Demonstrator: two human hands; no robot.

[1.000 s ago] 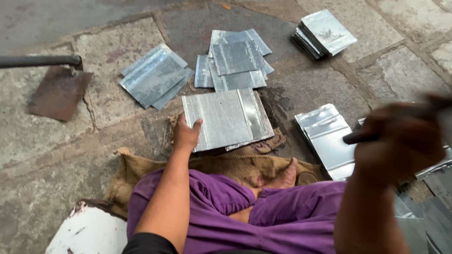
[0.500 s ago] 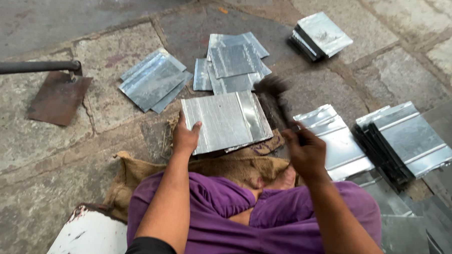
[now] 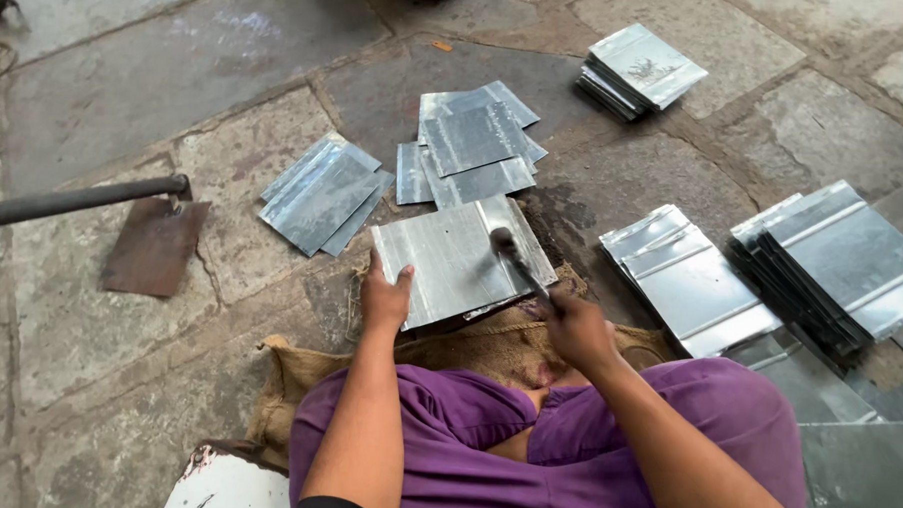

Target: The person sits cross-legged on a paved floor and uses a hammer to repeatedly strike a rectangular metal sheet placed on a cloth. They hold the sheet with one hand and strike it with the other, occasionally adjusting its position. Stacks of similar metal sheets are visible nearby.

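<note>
two hands over metal sheet (image 3: 451,259): left hand (image 3: 385,300) flat, fingers spread; right hand (image 3: 574,330) grip wrapped around brush (image 3: 519,262)

I sit on a stone-slab floor (image 3: 158,73). Burlap sacking (image 3: 488,350) lies under my hands. Ahead of them lie loose metal sheets (image 3: 472,145); ribbed sheet stacks (image 3: 771,265) right of my right hand (image 3: 574,328); a rusty hoe (image 3: 157,244) far left.

The right hand (image 3: 574,328), raised high at the right a second ago, has come down near the sheet (image 3: 461,259). Its brush (image 3: 519,264), half a second ago lifted past the sheet's right edge, now lies on the sheet.
</note>
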